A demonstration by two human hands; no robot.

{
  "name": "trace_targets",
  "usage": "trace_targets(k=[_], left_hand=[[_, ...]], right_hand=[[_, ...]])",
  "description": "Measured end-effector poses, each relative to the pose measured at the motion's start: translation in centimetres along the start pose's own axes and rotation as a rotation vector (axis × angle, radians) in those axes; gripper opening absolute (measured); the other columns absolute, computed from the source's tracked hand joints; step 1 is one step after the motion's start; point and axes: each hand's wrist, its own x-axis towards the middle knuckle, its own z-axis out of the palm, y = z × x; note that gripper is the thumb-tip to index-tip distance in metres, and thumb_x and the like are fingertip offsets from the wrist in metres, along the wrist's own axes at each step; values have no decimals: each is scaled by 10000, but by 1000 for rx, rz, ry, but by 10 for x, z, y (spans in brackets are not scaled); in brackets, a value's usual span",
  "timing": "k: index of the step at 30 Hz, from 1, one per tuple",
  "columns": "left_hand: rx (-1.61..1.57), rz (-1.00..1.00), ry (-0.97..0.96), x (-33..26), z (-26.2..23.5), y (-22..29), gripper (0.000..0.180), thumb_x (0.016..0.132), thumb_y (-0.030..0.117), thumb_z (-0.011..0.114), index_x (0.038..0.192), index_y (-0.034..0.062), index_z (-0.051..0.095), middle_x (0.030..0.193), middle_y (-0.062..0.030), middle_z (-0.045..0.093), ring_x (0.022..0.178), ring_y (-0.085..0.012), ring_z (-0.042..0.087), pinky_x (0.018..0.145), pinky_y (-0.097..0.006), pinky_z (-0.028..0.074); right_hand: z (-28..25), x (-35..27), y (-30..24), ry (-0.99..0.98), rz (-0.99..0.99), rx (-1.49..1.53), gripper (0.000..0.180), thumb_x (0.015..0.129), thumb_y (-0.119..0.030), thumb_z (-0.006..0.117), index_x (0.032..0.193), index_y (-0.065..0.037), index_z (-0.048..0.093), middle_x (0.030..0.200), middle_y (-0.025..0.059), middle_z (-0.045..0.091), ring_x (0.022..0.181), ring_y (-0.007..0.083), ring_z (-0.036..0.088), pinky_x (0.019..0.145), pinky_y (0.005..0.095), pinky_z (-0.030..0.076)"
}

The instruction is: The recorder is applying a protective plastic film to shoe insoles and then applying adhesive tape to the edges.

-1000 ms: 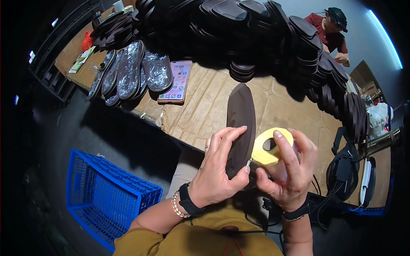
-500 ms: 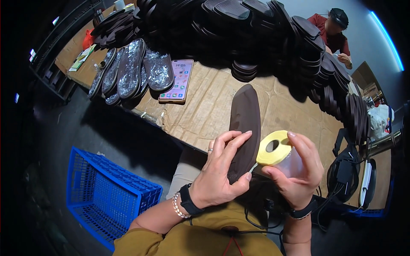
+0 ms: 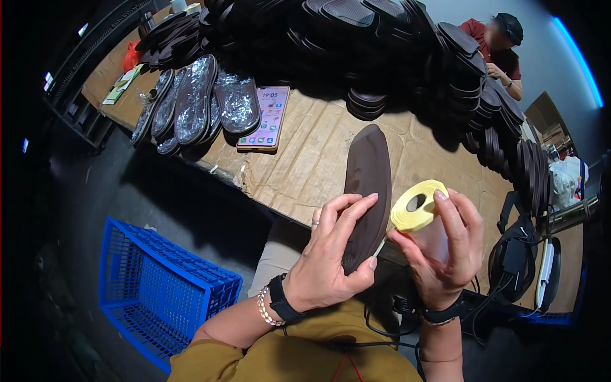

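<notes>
A dark brown shoe sole (image 3: 369, 162) stands tilted over the table's near edge, its rounded tip pointing away from me. My left hand (image 3: 331, 248) grips its near half, fingers on the upper face and thumb at the right edge. To the right, my right hand (image 3: 449, 251) holds a yellow roll of tape (image 3: 412, 221), its hollow core showing. A short pale strip (image 3: 381, 245) runs from the roll to my left thumb at the sole's edge. Whether the strip sticks to the sole I cannot tell.
Dark soles (image 3: 356, 51) are heaped along the far side of the cardboard-covered table (image 3: 299, 146). Film-wrapped soles (image 3: 194, 102) and a phone (image 3: 270, 121) lie left. A blue crate (image 3: 210, 286) sits below left, a black bag (image 3: 512, 254) with cables right. Another person (image 3: 503, 48) works at far right.
My right hand has moved slightly right with the roll, which has turned a little. More of the pale strip shows between roll and left thumb. The sole has barely shifted.
</notes>
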Motion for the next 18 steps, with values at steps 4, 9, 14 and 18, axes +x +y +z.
trace_targets(k=[4,9,14,18], left_hand=[[7,5,-3,1,0,1,851,785,268,710,1550,32,421,1415,-247,428,1270,-418,452,1134,-492,360],[1,-6,-8,-1,-1,1,846,783,264,707,1544,26,422,1414,-253,427,1273,-424,454,1138,-494,359],[-28,-10,-3,1,-1,1,848,782,252,702,1530,-5,397,1403,-270,424,1289,-444,446,1144,-503,356],[18,-98,-32,11,0,8,846,800,256,694,1512,-57,361,1380,-295,426,1292,-470,441,1153,-518,348]], right_hand=[[0,-1,0,-12,14,-24,723,678,-240,970,1319,-48,695,1277,188,630,1082,343,666,892,418,574],[3,0,-2,-36,28,-23,720,683,-247,965,1322,-58,690,1258,186,642,1071,351,666,875,426,565],[3,0,-4,-48,38,-9,712,686,-247,957,1317,-57,687,1236,184,652,1051,355,669,860,433,560],[5,0,-1,-48,54,10,690,686,-261,952,1296,-58,700,1217,181,661,1038,352,671,859,433,559]])
